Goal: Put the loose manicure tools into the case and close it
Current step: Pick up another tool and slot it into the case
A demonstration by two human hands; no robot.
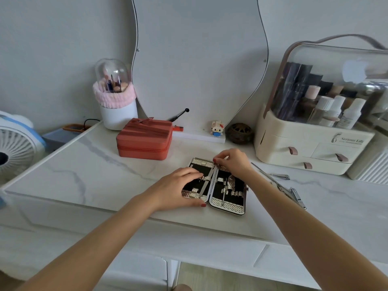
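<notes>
While a fan point(14, 152) and a red zip box point(144, 141) stand off to the left, the open manicure case point(214, 185) lies flat on the marble tabletop point(84, 169). Left hand point(178, 189) presses its left half, fingers flat. Right hand point(234, 162) pinches a nail file point(206, 181) lying across that half. Loose clippers point(294, 196) lie right, before a cosmetics organiser point(315, 143).

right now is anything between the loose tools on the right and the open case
Nothing lies on the tabletop between the loose tools and the case. Only the right hand, pinching the nail file, has its forearm crossing that gap.
</notes>
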